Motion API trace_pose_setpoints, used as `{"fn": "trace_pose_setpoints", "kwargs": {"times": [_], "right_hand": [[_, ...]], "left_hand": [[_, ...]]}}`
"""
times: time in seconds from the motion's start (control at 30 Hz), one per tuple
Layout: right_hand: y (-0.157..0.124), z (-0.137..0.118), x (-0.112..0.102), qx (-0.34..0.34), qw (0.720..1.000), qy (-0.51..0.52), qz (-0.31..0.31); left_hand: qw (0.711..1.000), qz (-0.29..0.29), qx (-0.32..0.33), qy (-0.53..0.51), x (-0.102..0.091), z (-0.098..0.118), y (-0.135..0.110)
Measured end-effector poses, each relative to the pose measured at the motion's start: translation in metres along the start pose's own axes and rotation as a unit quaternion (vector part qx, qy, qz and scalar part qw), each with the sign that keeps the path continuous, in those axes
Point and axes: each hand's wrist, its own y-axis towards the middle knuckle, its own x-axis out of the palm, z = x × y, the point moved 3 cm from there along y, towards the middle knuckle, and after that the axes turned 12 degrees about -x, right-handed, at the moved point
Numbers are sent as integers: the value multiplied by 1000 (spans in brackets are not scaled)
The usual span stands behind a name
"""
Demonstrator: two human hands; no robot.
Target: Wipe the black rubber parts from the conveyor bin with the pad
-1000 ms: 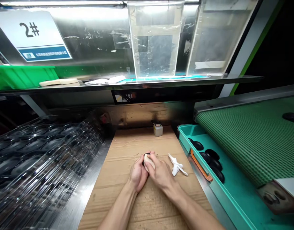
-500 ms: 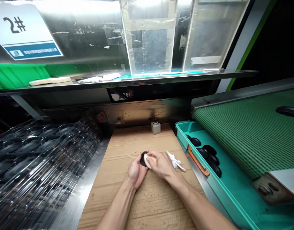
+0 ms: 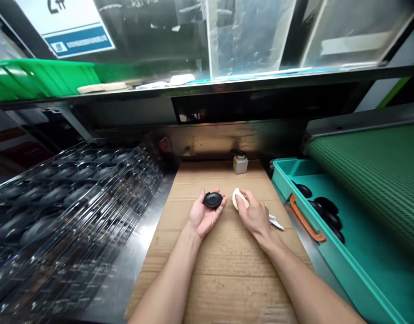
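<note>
Factory workshop: green conveyor belt, stacked clear trays, turquoise bin.

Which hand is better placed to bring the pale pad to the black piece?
Probably the right hand: its fingers grip the pale pad, a short way to the right of the black piece. The left hand is occupied, holding that piece palm up.

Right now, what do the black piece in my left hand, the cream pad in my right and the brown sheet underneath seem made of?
Black piece: probably plastic, satin, with a moulded-looking rim. Cream pad: perhaps foam or felt, since it looks matte; texture unclear. Brown sheet: likely cardboard, matte, with creases.
</note>
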Motion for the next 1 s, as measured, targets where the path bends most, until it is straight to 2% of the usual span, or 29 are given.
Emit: {"fn": "trace_pose_setpoints", "kwargs": {"times": [0.1, 0.2, 0.6, 0.77, 0.83, 0.9, 0.93, 1.0], "right_hand": [[-5, -7, 5, -27, 999, -21, -19], [-7, -8, 6, -27, 999, -37, -23], [-7, -6, 9, -25, 997, -71, -30], [-8, -7, 7, -34, 997, -69, -33], [-8, -8, 6, -44, 997, -63, -31], [-7, -9, 5, -49, 996, -61, -29], [-7, -9, 5, -50, 996, -61, -30], [-6, -9, 6, -52, 996, -59, -33]], "left_hand": [[998, 9, -46, -31, -2, -1, -1], [997, 27, -59, -46, -4, -4, -1], [997, 61, -35, -14, -4, -5, 0], [998, 54, -15, 26, -5, -7, 2], [996, 54, 4, 71, -5, -5, -2], [981, 67, 39, 175, -5, 1, -12], [964, 76, 57, 249, -6, 4, -19], [907, 97, 76, 403, -9, 12, -38]]}}
